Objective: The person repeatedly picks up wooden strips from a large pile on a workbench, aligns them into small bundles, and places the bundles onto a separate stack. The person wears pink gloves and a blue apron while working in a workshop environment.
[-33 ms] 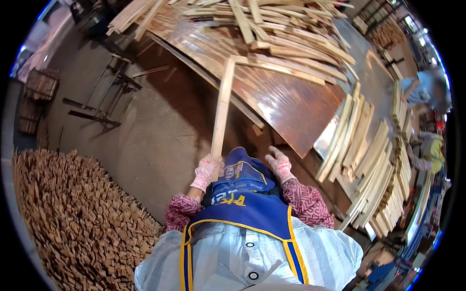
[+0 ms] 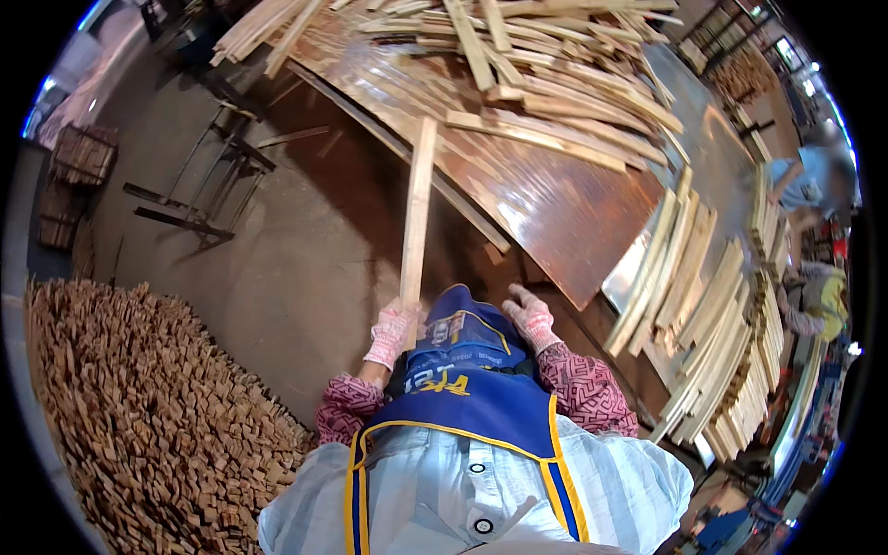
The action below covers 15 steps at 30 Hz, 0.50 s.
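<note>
My left hand, in a pinkish-white knit glove, is closed round the near end of a long pale wooden strip. The strip points away from me, its far end over the edge of the worktable. My right hand, gloved alike, is held in front of the blue apron with its fingers apart and nothing in them. Beyond the held strip's far end, another wooden strip lies across the brown tabletop.
Loose wooden strips are heaped on the far tabletop. Sorted strips lie at right, near two people. A large pile of short wood pieces fills the lower left. A metal stand is on the floor.
The far end of the held strip has shifted slightly left and nearer, away from the strip on the table. A small gap now shows between them. My right hand stays about where it was.
</note>
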Tool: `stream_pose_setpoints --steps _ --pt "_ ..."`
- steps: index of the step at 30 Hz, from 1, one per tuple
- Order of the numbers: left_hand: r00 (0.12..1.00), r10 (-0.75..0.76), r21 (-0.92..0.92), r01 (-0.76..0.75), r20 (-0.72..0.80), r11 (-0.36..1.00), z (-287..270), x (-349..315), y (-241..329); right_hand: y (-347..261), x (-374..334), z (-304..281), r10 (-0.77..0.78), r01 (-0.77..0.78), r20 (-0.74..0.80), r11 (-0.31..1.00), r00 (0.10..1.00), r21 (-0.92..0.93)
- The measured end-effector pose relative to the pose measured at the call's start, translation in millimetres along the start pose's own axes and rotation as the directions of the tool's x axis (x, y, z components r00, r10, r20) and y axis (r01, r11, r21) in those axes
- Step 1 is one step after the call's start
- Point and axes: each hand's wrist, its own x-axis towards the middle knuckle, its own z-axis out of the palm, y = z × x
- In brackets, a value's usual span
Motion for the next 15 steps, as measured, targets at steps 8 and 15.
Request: stream_pose_setpoints --steps 8,15 --pt "0.952 0.129 0.07 -0.114 -0.278 0.991 -65.4 81.2 47.7 -83.3 111.2 36.4 -0.116 0.142 0.304 0.988 0.945 -0.062" --pt "0.876 0.231 0.371 -0.065 -0.423 0.926 -124.0 196.4 176.0 -214.9 252.3 64.7 -0.289 0.322 0.363 0.946 0.886 -0.032"
